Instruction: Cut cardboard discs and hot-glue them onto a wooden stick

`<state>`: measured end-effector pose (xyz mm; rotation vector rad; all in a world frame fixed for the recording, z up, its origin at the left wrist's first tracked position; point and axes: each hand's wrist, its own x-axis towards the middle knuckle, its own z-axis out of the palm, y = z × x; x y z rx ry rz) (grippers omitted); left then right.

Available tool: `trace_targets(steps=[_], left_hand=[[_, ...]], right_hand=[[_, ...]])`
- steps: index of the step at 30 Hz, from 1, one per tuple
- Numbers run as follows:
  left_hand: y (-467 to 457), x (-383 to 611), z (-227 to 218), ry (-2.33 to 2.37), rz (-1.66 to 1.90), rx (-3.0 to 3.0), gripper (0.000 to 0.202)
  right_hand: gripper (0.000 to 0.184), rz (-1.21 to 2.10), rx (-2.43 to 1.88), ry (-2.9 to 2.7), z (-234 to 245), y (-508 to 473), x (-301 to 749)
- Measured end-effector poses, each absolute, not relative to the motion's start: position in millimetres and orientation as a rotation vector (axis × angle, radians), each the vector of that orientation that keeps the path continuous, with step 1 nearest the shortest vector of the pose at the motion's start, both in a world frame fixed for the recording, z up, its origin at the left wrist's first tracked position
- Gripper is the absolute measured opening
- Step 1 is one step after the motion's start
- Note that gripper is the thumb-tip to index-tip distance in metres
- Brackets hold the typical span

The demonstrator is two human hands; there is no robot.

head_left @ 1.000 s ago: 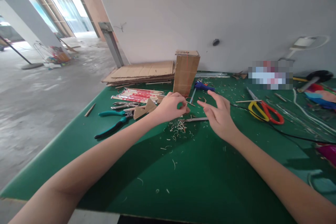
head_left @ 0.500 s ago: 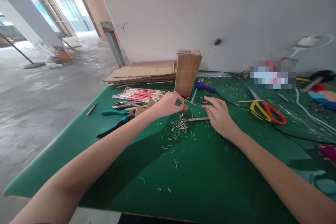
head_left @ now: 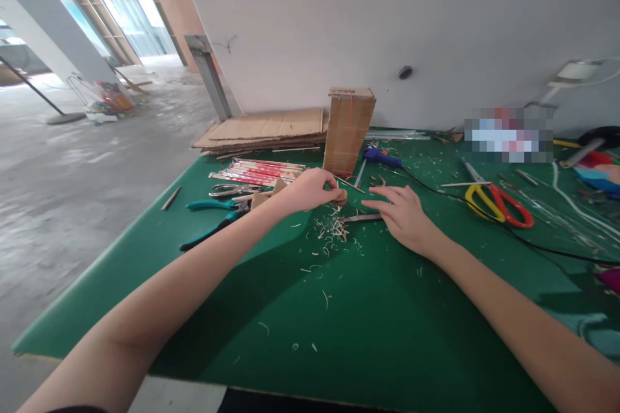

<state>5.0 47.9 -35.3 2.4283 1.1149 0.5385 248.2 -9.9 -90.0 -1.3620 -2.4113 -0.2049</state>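
Observation:
My left hand (head_left: 314,190) reaches in from the left, its thumb and forefinger pinched on a small round cardboard piece (head_left: 341,197). My right hand (head_left: 405,214) is just to the right, fingers stretched toward the left hand with nothing between them. Beneath its fingers lies a thin blade-like metal tool (head_left: 361,217); its right end is hidden by the hand. Pale curled shavings (head_left: 334,229) are heaped at the tool's left end and scattered over the green tabletop (head_left: 290,310). Behind both hands a tall cardboard block (head_left: 349,135) stands upright.
Left of my hands lie teal-handled pliers (head_left: 213,230) and red-and-white wrapped sticks (head_left: 261,171). Flat cardboard (head_left: 271,126) is stacked behind. A blue glue gun (head_left: 382,157) trails a black cable rightward, passing scissors (head_left: 498,202) with yellow and red handles. A white panel (head_left: 300,32) rises behind.
My right hand's fingers have moved a little left, toward the cardboard piece. My left thumb and forefinger have drawn closer together around that piece. The view has shifted slightly.

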Motion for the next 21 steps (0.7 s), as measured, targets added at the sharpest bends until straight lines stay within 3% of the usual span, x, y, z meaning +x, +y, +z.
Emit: trace_targets(steps=[5, 15, 21], left_hand=[[44.8, 3.0, -29.1, 1.145, 0.496, 2.455, 0.027], [43.5, 2.8, -30.1, 1.195, 0.442, 2.409, 0.026], [45.5, 2.0, -33.8, 1.174, 0.476, 2.412, 0.021]], right_hand=[[0.037, -0.104, -1.359, -2.564, -83.0, -11.3, 251.9], [0.06, -0.197, -1.551, -2.583, -86.6, -16.5, 246.8], [0.064, -0.068, -1.625, -2.592, -92.5, -16.8, 244.0]])
